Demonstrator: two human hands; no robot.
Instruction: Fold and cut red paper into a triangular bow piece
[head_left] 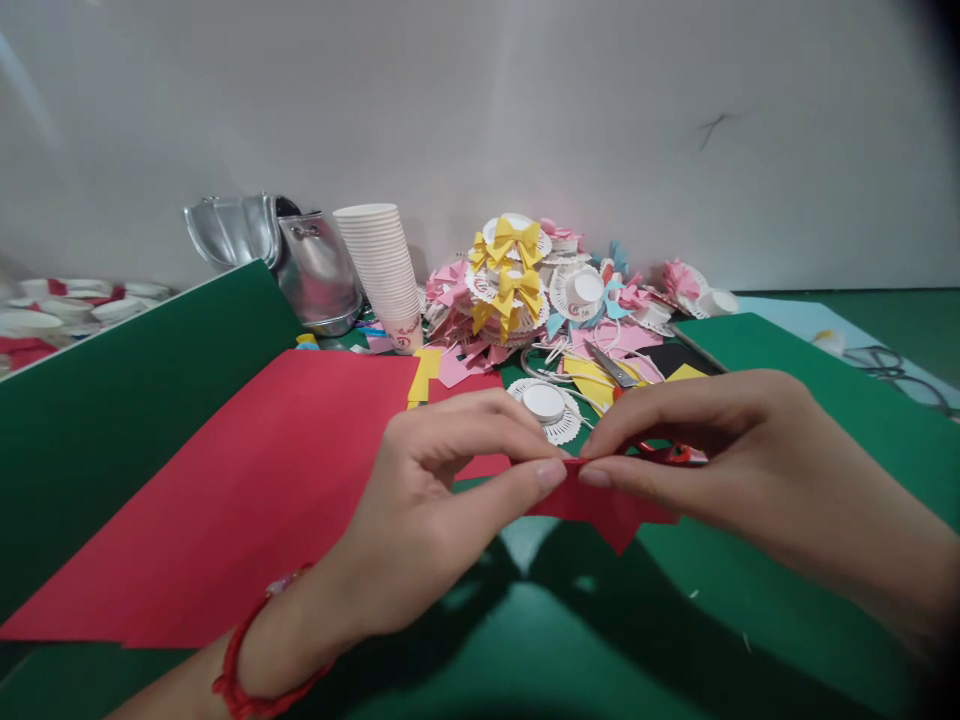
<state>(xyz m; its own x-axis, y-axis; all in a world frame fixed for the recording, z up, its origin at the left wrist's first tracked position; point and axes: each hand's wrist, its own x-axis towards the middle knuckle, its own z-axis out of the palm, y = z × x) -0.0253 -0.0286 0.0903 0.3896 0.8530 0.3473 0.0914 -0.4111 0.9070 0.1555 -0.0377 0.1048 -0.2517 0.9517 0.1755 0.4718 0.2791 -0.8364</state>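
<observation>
Between both hands is a small piece of red paper (pixel 611 510), raised over the green tabletop, with a pointed part hanging down. My left hand (pixel 442 500), with a red cord bracelet (pixel 238 650) at its wrist, pinches the paper's upper edge between thumb and fingers. Close beside it, my right hand (pixel 720 440) pinches the same edge. Just beyond the fingertips lies a white paper hat shape (pixel 546 402) with a fringed brim. Scissors (pixel 611 365) with red handles rest behind the right hand, their handles partly covered by it.
Large red sheets (pixel 285 480) cover the left side. Behind stand a tall stack of paper cups (pixel 381 265) and a silver container (pixel 319 270). A pile of decorated cup hats with yellow bows (pixel 517 290) sits at the back. Green boards (pixel 810 390) lie at right and left.
</observation>
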